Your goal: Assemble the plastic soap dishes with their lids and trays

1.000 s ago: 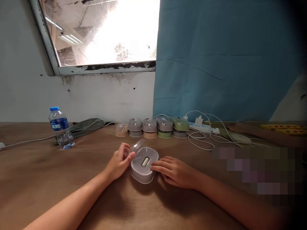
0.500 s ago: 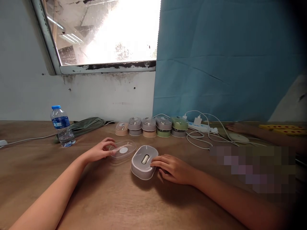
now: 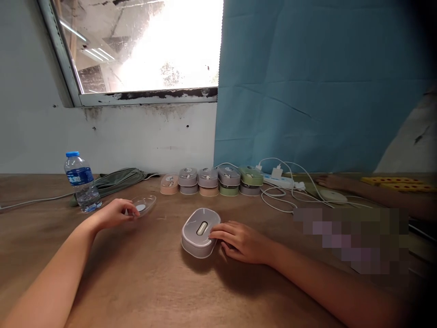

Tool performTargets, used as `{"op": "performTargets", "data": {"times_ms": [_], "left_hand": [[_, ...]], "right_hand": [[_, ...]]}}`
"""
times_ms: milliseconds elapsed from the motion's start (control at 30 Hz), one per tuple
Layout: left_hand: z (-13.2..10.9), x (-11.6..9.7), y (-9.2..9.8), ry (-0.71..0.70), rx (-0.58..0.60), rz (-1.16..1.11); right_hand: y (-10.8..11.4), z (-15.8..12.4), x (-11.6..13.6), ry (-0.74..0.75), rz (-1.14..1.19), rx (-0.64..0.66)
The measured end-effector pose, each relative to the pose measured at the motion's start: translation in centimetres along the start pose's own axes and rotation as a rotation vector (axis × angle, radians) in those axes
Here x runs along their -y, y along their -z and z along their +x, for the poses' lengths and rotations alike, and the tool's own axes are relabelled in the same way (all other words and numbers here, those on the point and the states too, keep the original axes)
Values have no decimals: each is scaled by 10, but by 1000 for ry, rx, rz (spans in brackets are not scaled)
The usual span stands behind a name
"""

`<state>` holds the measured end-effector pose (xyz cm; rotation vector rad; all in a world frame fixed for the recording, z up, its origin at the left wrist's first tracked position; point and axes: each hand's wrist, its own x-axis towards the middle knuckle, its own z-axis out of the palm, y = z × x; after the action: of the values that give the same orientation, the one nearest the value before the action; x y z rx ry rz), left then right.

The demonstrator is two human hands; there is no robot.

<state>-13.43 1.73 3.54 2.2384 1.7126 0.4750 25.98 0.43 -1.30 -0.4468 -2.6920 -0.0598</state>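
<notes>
My left hand (image 3: 114, 212) is closed on the edge of a clear plastic lid (image 3: 146, 206) with a white round sticker, at the left of the table's middle. My right hand (image 3: 242, 242) grips the right side of a greyish-purple rounded box (image 3: 200, 248), with fingertips on its top and the thumb lower down. The box is tilted toward me, and a pale pill-shaped piece (image 3: 202, 228) shows in a slot in its top. A shadow falls under it; whether its base touches the table cannot be seen.
Behind stand similar boxes, mostly stacked in pairs: orange (image 3: 169, 184), grey (image 3: 188, 176) and green (image 3: 251, 175). A water bottle (image 3: 82, 182) and a dark green cloth bag (image 3: 119, 180) lie left. At right are a power strip (image 3: 283, 181), white cables and another person's arm (image 3: 368, 189).
My left hand has carried the clear lid leftward, away from the box. My right hand keeps its grip on the box. The view has shifted slightly right.
</notes>
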Motion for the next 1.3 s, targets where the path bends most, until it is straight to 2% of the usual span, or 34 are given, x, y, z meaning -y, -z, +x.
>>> {"op": "performTargets", "data": {"times_ms": [133,300,367,433,500,567,600,667,700,767,867,1000,1167,1233,1300], "left_hand": [[0,14,-1,121,65,48],[1,21,-2,158,95,94],[0,20,-1,160,52,138],[0,11,-2,131,-73,179],[-1,-11,-11,21,-235,183],[-1,-44,-30,-199,-315,114],[-1,-62,-42,-327,-278,48],[-2,-95,-69,-582,-86,-50],[-2,-107,-81,-668,-9,-70],[-3,-121,-100,-734,52,-132],[-3,-122,-109,-696,18,-257],[-3,-116,-99,-607,-76,-420],[-5,-121,-92,-499,-147,-523],[-4,-120,-87,-456,-241,-538],[0,-113,-76,-421,-393,-509]], "right_hand": [[-1,-1,-1,-5,4,4],[-1,-1,0,-4,-7,-7],[0,-1,0,4,-15,-10],[0,-1,0,8,-24,-10],[1,-1,1,4,-33,-11],[0,-1,1,-3,-55,-23],[0,-1,1,-4,-69,-33],[-1,-2,1,2,-93,-66],[-2,-2,1,9,-101,-89],[-4,-3,2,38,-115,-151],[-6,-3,4,115,-151,-235],[-5,2,12,142,-182,-262],[-5,6,16,145,-156,-236],[-5,6,15,159,-137,-176],[-3,5,13,157,-122,-117]]}}
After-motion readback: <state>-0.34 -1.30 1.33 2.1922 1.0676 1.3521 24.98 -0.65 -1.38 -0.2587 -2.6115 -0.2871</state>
